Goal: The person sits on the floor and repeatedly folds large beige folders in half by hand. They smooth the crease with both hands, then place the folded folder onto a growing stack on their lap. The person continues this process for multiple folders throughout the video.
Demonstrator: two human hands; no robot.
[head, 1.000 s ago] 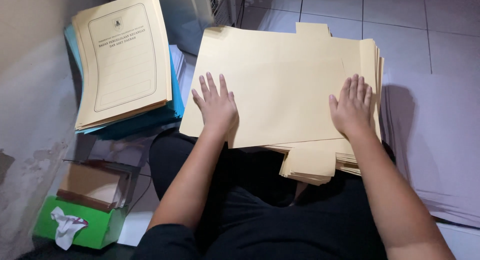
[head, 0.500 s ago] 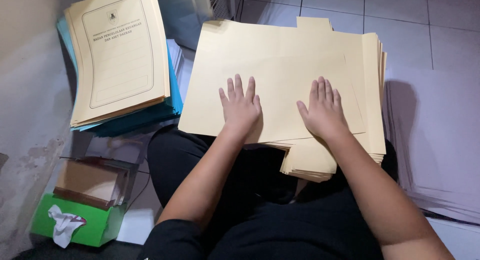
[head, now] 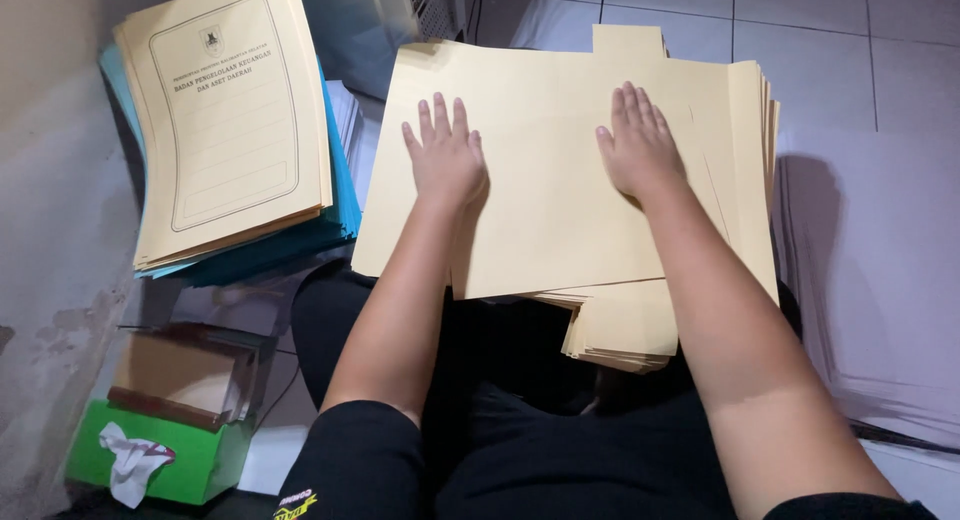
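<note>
A thick stack of plain cream-yellow paper folders (head: 540, 230) lies across my lap, its top sheet flat and a small tab sticking out at the far edge. My left hand (head: 445, 155) presses flat on the top sheet left of centre, fingers spread. My right hand (head: 640, 145) lies flat on the same sheet right of centre, fingers together and pointing away. Neither hand grips anything. Lower folders stick out beneath the near edge of the stack (head: 620, 330).
To the left lies a second pile of printed cream folders (head: 225, 120) on top of blue ones (head: 335, 210). A green tissue box (head: 165, 455) with a brown box (head: 175, 370) on it stands near left. White floor tiles (head: 830, 40) lie beyond; a wall runs along the left.
Both hands slid along the top sheet: first inward toward each other, then away from me toward the far edge, and a little apart again. The stack stays on my lap.
</note>
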